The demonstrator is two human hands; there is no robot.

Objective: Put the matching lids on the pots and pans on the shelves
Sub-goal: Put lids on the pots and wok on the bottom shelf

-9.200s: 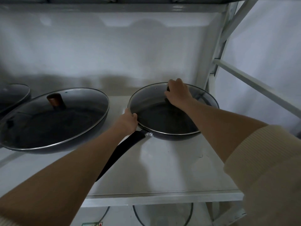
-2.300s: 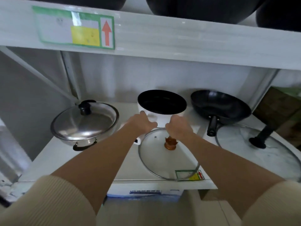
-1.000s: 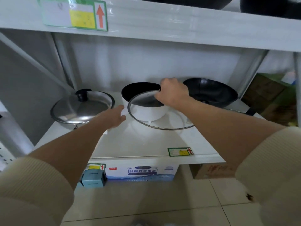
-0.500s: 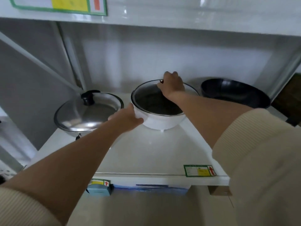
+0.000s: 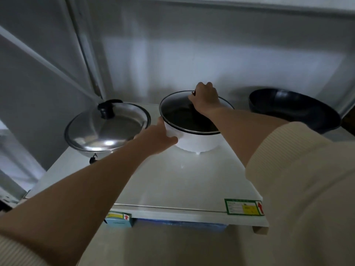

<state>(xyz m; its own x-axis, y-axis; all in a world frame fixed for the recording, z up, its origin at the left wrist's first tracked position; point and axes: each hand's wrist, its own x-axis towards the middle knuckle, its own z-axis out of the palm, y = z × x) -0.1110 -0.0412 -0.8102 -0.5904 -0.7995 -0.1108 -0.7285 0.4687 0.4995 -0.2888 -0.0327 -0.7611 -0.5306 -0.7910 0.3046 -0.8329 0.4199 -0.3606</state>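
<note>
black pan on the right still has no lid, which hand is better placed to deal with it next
Right. The right hand on the glass lid is beside the black pan; the left hand steadies the white pot.

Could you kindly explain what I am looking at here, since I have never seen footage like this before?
There is no machine: a camera worn on a person's head looks down at their own arms. On the white shelf stand a steel pot with a metal lid, a white pot and a bare black pan. The right hand grips the knob of a glass lid on the white pot, while the left hand rests against that pot's side.
</note>
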